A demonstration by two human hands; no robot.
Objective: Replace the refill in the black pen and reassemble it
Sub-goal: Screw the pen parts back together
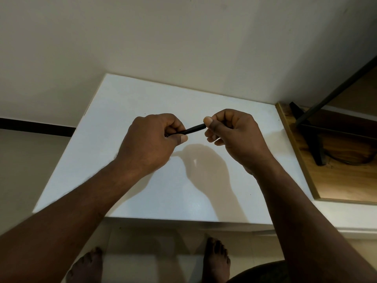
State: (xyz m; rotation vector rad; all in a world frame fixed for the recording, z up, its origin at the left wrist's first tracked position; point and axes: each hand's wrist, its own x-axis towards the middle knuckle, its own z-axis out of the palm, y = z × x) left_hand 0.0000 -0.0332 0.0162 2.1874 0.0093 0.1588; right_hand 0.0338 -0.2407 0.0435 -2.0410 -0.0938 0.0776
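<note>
Pen (193,128) hangs above the white desk (126,99), each end pinched in a closed grip: left hand (151,141), right hand (234,135). Looks light, stiff and a bit slick, so I'd hold near both ends and twist.

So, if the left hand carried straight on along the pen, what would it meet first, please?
Probably the right hand, which grips the pen at its other end from the left hand; depth looks about level.

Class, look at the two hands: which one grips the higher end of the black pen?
The right hand; its end of the black pen tilts up, while the left hand holds the lower end.
</note>
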